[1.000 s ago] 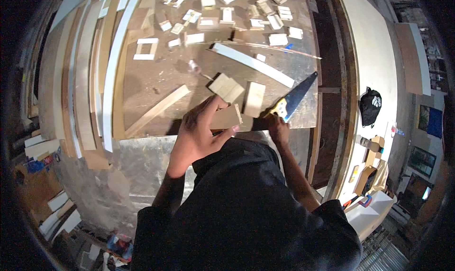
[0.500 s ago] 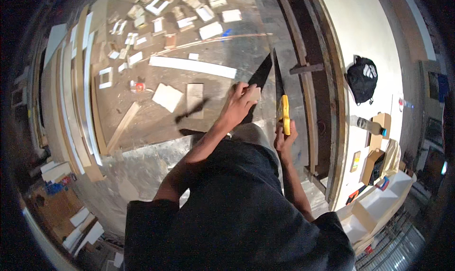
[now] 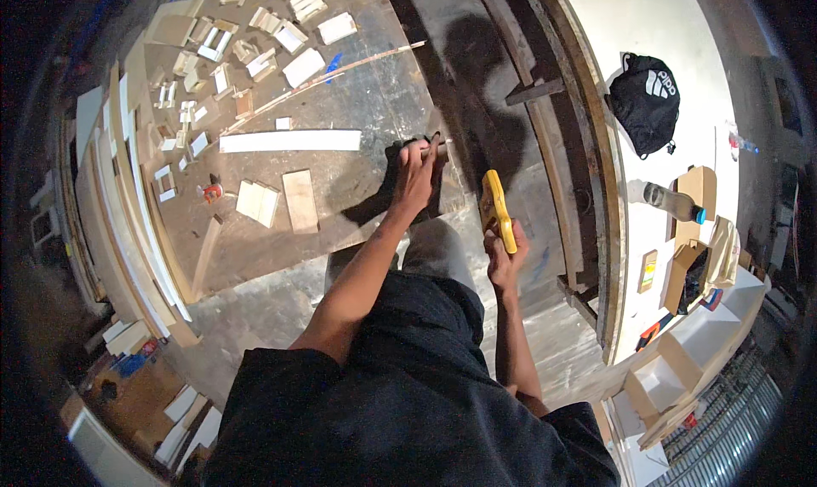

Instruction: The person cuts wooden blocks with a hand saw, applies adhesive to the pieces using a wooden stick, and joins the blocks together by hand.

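In my right hand (image 3: pixel 506 253) is the yellow handle of a handsaw (image 3: pixel 496 206), gripped in front of my right leg. Its blade points away from me and cannot be made out against the dark floor. My left hand (image 3: pixel 414 179) is closed by the right edge of the wooden sheet (image 3: pixel 374 87) on the floor. A small wood block sits in its fingers, mostly hidden now and plainer in the earlier frame. Left of that hand lie a flat wood piece (image 3: pixel 300 202), a squarish wood piece (image 3: pixel 257 203) and a long white strip (image 3: pixel 289 140).
Several small wood frames and blocks (image 3: pixel 304 67) are scattered at the far left. Long boards (image 3: pixel 140 189) line the left side. A white-topped table (image 3: pixel 630 232) stands at right, bearing a black drawstring bag (image 3: pixel 644 108), a bottle (image 3: pixel 672 202) and a cardboard box (image 3: pixel 683 274).
My view has swung, so the floor pieces appear further left. The left hand has turned and its block shows less. The saw's blade, visible before, is lost from sight.
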{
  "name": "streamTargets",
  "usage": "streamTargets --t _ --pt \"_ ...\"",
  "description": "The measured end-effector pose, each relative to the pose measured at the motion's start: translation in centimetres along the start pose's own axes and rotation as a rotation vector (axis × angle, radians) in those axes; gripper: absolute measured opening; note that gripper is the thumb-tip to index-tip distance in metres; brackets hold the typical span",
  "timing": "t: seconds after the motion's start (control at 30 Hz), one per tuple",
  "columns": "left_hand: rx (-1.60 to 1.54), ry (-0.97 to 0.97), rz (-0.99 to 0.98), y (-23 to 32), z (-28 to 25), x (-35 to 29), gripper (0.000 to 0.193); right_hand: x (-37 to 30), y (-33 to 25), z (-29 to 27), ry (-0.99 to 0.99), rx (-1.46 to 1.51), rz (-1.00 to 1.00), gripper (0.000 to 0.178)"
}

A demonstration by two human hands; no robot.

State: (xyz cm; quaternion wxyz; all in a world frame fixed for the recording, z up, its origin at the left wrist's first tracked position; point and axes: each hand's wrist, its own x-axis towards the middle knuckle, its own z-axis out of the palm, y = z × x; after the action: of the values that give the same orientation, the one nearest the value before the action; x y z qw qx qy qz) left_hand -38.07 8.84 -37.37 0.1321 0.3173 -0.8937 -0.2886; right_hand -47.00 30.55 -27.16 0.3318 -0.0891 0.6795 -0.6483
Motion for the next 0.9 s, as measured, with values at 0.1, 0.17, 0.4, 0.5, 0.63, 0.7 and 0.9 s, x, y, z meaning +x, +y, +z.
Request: streamTargets --t 0.1,0.17,0.4,0.5,0.63,0.7,0.9 --pt "-0.033 0.076 -0.052 0.3 0.8 0.9 0.087 0.8 -0.5 0.6 -0.015 -0.074 0.018 0.010" --pt "-0.087 0.055 -0.023 -0.4 0.9 0.9 0.081 1.3 0.1 0.7 -0.031 -0.051 0.022 0.012" --pt "-0.165 0.102 -0.019 -0.2 0.7 1.0 0.066 2.2 1.3 0.1 -0.079 -0.090 0.025 0.014" --pt "-0.169 0.064 -0.043 0.1 0.4 1.1 0.060 2.2 1.1 0.0 -0.087 -0.043 -0.003 0.014" --pt "-0.184 0.071 -0.048 -0.3 0.3 0.9 0.054 2.2 -0.2 -0.3 -0.117 -0.078 0.052 0.018" --pt "-0.197 0.071 -0.048 -0.3 0.3 1.1 0.052 2.4 -0.3 -0.1 -0.114 -0.100 0.125 0.022" --pt "-0.194 0.081 -0.046 -0.6 0.7 1.0 0.036 2.1 0.5 -0.4 -0.101 0.010 -0.003 0.020"
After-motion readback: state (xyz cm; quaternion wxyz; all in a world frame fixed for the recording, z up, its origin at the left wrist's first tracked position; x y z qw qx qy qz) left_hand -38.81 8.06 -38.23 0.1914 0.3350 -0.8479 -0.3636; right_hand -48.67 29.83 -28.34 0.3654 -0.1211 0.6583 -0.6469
